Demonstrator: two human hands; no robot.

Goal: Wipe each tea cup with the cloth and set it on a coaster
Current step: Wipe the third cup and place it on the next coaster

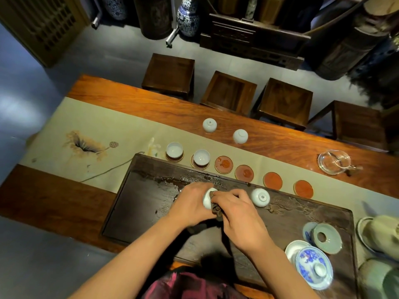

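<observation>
My left hand [191,205] grips a white tea cup [207,199] on its side over the dark tea tray [146,203]. My right hand [237,212] presses a dark cloth [217,210] against that cup, fingers curled round the cloth. Another white cup [260,197] lies upside down on the tray just to the right. Two upright cups [174,149] [201,157] stand on the leftmost coasters. Several red coasters [223,164] [244,173] [272,180] [303,189] lie bare in the row. Two more cups [209,125] [240,136] sit upside down further back.
A glass pitcher [334,161] stands at the right on the wooden table [280,145]. A blue-and-white lidded bowl [314,269], a saucer with a hole [327,238] and pale jars [382,236] crowd the tray's right end. Stools [230,90] line the far side.
</observation>
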